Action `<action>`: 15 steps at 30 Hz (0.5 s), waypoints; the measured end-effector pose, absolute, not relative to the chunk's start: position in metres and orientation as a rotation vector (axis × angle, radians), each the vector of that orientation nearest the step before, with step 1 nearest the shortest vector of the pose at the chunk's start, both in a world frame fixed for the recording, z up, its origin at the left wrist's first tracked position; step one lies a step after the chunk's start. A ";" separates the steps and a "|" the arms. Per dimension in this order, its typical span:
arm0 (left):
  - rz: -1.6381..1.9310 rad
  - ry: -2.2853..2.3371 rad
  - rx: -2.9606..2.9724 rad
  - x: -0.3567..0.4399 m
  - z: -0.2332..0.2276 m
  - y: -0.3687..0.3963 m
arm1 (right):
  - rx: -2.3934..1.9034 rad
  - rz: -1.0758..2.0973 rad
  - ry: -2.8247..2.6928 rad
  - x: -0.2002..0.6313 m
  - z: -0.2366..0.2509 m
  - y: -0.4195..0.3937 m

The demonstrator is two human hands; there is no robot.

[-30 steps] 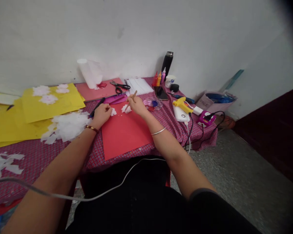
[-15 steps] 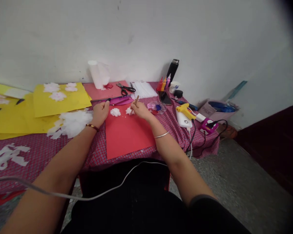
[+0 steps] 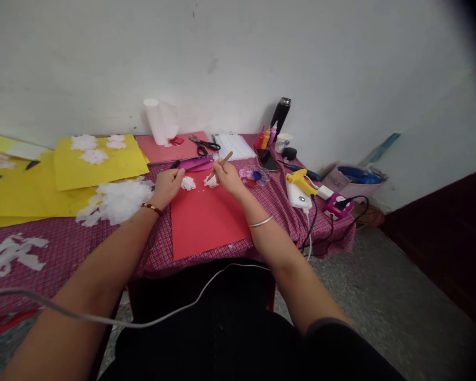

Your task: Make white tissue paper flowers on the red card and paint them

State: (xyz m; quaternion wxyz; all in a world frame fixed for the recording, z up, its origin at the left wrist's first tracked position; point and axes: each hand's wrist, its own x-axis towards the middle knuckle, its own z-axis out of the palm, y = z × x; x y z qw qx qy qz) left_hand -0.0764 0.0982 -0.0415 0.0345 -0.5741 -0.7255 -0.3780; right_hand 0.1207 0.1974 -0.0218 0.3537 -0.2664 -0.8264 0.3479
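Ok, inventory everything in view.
Red sheet: one, red, centre
Tufts: two, white, on red sheet
Stick: one, brown, centre
Paper pile: one, white, left
Strips: several, white, left
Yellow sheets: several, yellow, left
Blossoms: several, pinkish, on yellow sheets
Paper roll: one, white, rear
Scissors: one, black, rear
Stack: one, white, rear
Bottles: three, red, orange, pink, rear
Flask: one, black, rear
Cup: one, white, rear
Phone: one, dark, right
Tray: one, clear, right
Glue gun: one, yellow, right
Adapter: one, purple, right
Tablecloth: one, pinkish check, beneath
Box: one, pale, right
Left grip: one, bare, by tufts
Right grip: one, bare, holding stick
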 end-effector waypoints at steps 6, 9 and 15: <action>-1.150 -2.235 -1.780 -0.075 -0.043 0.099 | -0.680 0.947 -2.260 0.117 -0.024 0.192; -1.147 -2.230 -1.777 -0.074 -0.043 0.099 | -0.680 0.967 -2.188 0.115 -0.026 0.190; -1.142 -2.218 -1.782 -0.076 -0.043 0.100 | -0.704 0.916 -2.210 0.112 -0.029 0.195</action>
